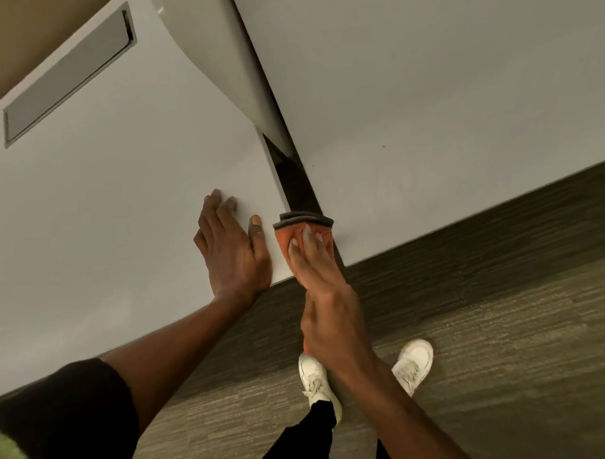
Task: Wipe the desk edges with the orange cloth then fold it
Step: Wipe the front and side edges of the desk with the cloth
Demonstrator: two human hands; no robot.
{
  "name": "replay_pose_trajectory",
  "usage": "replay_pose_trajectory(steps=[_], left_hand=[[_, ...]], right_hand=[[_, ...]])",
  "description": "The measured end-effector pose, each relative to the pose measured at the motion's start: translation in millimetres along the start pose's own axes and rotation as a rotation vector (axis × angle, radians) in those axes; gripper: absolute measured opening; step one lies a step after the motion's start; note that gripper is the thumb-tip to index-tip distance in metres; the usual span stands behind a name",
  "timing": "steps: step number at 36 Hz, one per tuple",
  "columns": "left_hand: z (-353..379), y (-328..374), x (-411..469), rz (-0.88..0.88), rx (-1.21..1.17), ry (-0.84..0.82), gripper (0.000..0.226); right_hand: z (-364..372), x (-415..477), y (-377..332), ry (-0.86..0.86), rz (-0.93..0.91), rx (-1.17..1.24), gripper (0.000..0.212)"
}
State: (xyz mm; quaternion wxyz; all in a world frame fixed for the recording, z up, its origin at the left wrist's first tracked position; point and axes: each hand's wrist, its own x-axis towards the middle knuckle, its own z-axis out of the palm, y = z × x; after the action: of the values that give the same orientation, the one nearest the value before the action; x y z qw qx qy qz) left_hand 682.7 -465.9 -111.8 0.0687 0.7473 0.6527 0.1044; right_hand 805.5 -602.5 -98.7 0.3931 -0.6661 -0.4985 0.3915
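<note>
The left hand (231, 245) lies flat, fingers spread, on the smooth white table (104, 188) near its corner. The right hand (325, 297) presses the soft orange cloth with a dark edge (303, 229) against that table's side edge, in the thin dark gap beside a second white table (427, 104). Its grip is clamped on the cloth. White shoes (414, 364) stand on the grey-brown carpet floor (502, 308).
</note>
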Motion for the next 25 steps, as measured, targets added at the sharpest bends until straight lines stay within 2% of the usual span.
replay_pose_trajectory(steps=[4, 7, 14, 20, 25], left_hand=[[-3, 0, -1, -0.007, 0.005, -0.013, 0.058], [-2, 2, 0, -0.007, 0.012, -0.015, 0.056], [-3, 3, -1, 0.004, 0.009, 0.006, 0.055], [-5, 5, -2, -0.001, 0.003, 0.007, 0.055], [-7, 4, -1, 0.005, -0.014, -0.009, 0.055]], right_hand=[[0, 34, -1, -0.034, -0.082, -0.199, 0.089], [-7, 79, -5, -0.088, -0.124, -0.242, 0.097], [-16, 163, -24, -0.123, -0.159, -0.327, 0.073], [-14, 113, -20, -0.058, -0.081, -0.153, 0.083], [-3, 21, -15, -0.016, -0.082, -0.303, 0.089]])
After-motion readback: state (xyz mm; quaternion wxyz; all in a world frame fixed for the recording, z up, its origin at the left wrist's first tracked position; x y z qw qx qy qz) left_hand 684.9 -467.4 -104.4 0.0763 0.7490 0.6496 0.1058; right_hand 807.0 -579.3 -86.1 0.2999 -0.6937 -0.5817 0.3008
